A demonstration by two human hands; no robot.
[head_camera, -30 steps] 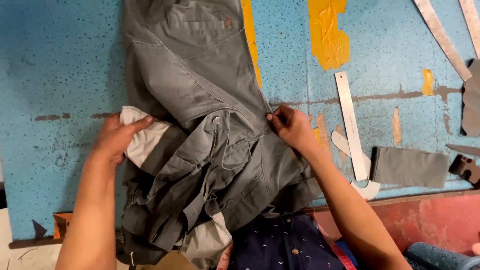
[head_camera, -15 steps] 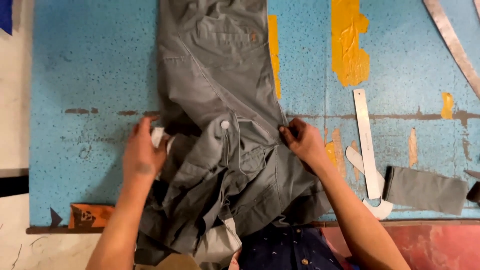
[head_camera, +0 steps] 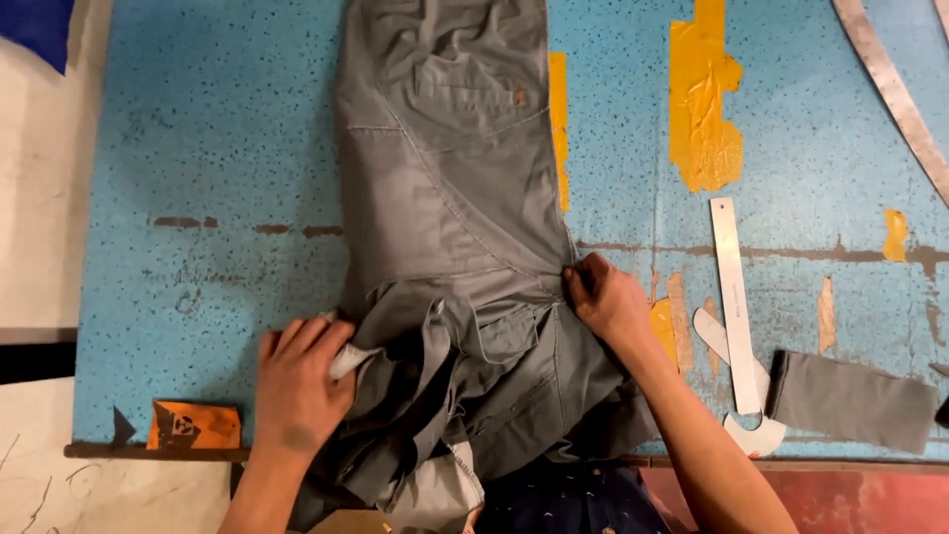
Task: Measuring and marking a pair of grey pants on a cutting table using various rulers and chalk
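A pair of grey trousers lay along a blue speckled worktable, the upper part smoothed flat but the near end bunched in folds at the table's edge. The left hand clutched white lining at the left edge, while the right hand pinched the right seam.

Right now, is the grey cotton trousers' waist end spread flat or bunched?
Bunched: the grey trousers lie flat farther up, but crumple in folds between the left hand and right hand.
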